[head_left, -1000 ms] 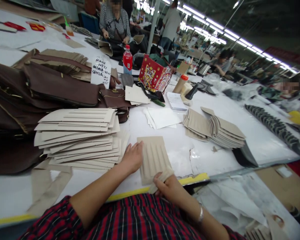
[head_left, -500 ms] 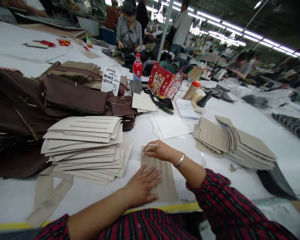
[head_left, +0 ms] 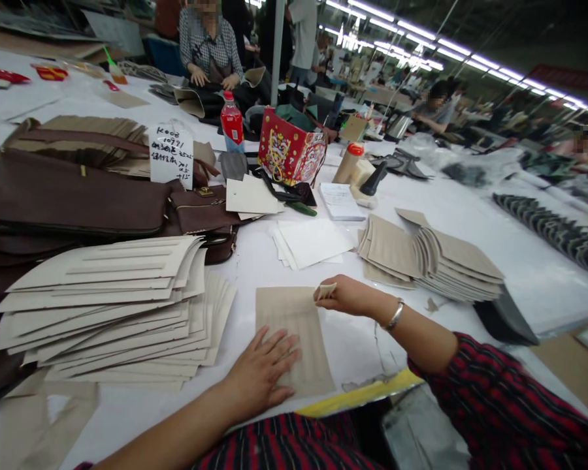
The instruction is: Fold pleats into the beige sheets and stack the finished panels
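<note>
A flat beige panel (head_left: 294, 313) lies on the white table in front of me. My left hand (head_left: 267, 365) rests flat on its lower left part, fingers spread. At the panel's upper right corner my right hand (head_left: 345, 295) is closed around a small folded beige piece (head_left: 326, 290), perhaps cloth or thin foam; its kind is not clear. To the left stands a tall, uneven stack of pale panels (head_left: 112, 307). Right of my right hand, beige panels (head_left: 431, 254) lie fanned out in a pile.
Brown leather bags (head_left: 78, 196) crowd the left side, with a handwritten card (head_left: 171, 153). Farther back are white sheets (head_left: 316, 241), a red patterned bag (head_left: 291, 147), a drink bottle (head_left: 232, 124) and a notepad (head_left: 342, 201). A co-worker (head_left: 210, 52) sits across the table.
My right hand has moved from the panel's upper left to its upper right corner, still gripping the folded piece. The left hand stays flat on the panel. The view has turned to the right.
</note>
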`<state>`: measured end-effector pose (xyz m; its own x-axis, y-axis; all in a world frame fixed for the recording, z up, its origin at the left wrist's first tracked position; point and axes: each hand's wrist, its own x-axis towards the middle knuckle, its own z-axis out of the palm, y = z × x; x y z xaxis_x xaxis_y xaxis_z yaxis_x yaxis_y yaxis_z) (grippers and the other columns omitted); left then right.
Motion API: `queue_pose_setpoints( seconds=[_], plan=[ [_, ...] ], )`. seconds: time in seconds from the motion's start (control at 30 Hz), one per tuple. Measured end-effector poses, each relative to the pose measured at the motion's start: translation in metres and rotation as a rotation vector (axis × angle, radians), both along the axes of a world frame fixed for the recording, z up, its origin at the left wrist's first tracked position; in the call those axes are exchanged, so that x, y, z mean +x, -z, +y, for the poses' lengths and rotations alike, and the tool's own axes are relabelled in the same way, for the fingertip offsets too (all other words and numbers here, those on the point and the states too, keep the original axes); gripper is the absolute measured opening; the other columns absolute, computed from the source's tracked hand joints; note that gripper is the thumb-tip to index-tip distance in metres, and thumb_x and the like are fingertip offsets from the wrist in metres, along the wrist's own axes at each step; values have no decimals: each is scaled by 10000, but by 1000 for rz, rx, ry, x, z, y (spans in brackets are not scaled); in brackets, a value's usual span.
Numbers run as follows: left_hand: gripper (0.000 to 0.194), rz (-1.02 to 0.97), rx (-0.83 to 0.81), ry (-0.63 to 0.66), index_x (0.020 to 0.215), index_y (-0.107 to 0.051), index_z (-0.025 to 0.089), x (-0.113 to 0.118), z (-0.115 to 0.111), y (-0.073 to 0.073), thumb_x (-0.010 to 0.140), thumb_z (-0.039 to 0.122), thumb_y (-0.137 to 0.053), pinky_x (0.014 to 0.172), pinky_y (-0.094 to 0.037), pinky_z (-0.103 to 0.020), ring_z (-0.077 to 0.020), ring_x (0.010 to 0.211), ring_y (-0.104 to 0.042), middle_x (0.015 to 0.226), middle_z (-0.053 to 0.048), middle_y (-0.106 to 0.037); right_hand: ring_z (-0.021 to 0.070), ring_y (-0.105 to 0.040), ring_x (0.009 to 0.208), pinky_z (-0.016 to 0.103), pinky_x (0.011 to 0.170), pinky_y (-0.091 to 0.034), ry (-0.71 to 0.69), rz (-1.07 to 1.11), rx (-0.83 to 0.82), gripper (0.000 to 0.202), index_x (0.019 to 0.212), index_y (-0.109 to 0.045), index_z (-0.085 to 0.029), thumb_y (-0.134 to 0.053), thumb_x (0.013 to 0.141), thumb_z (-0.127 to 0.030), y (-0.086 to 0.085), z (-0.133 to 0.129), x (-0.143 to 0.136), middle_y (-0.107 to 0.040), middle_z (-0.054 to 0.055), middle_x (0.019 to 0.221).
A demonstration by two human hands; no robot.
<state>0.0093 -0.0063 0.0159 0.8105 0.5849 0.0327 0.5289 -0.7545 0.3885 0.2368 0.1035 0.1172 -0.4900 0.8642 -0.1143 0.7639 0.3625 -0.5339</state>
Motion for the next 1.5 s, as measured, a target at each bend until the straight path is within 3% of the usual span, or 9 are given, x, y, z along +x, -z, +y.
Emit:
queue_pose_setpoints(
  seconds=[0.1,0.27,0.43,0.7,0.9,1.03,1.2,1.37,1.5],
  plan=[
    [613,-6,24,-6,1353,-266,281,0,0,2,815,520,-437,1054,-92,-503,-261,1297,-235,1420,-35,-287,105,-576,687,202,653,-409,-274,3,-35,141,822,-647,-182,-535,791,-262,3,7,-26,-661,5,780],
    [622,-25,42,11,1355,-261,268,0,1,5,816,525,-434,1054,-47,-500,-262,1294,-237,1421,-35,-285,157,-588,737,235,646,-396,-397,-343,70,194,824,-606,-137,-498,824,-299,10,27,-61,-649,73,800],
    [617,-44,37,14,1359,-256,261,-3,2,4,822,507,-436,1059,-38,-479,-251,1296,-237,1419,-39,-290,208,-606,697,266,560,-397,-435,-641,198,270,986,-518,-115,-452,851,-339,15,23,-47,-643,101,796],
    [644,-56,151,73,1361,-253,269,-4,1,11,801,507,-465,1050,-114,-482,-266,1279,-274,1415,-37,-296,182,-603,716,279,585,-414,-646,-582,187,318,942,-523,-179,-286,915,-390,54,16,-35,-643,58,822],
    [411,-95,295,20,1172,-518,312,3,51,9,801,483,-478,928,-366,-303,-190,1040,-548,1165,13,-591,195,-607,803,294,615,-439,-172,-704,199,356,959,-539,-201,-277,909,-437,42,24,24,-643,52,893],
    [556,102,189,-438,1111,-548,130,34,106,-13,722,526,-520,849,-394,-432,-314,1042,-516,1161,-152,-560,214,-610,785,335,658,-465,312,-729,122,404,936,-567,-178,-349,862,-511,40,-37,67,-640,81,856],
    [498,172,-173,-393,1016,-559,136,50,119,-20,736,540,-483,709,-424,-371,-286,860,-587,933,-126,-636,268,-453,1136,417,928,-386,653,-398,377,574,1264,-390,-137,-525,791,-432,69,-112,45,-486,159,1237],
    [409,-144,182,-251,720,-596,190,47,60,-82,890,429,-312,701,-414,-310,-188,733,-571,711,-47,-618,233,-537,1054,352,887,-438,504,93,169,500,1212,-463,-168,-485,789,-433,62,-137,15,-576,99,1161],
    [368,-339,459,-406,1109,-535,185,23,62,-151,875,428,-389,794,-435,-306,-174,910,-545,969,-71,-611,273,-625,784,372,661,-477,682,124,279,416,897,-638,-226,-560,668,-564,14,-61,96,-667,125,888]
  ],
)
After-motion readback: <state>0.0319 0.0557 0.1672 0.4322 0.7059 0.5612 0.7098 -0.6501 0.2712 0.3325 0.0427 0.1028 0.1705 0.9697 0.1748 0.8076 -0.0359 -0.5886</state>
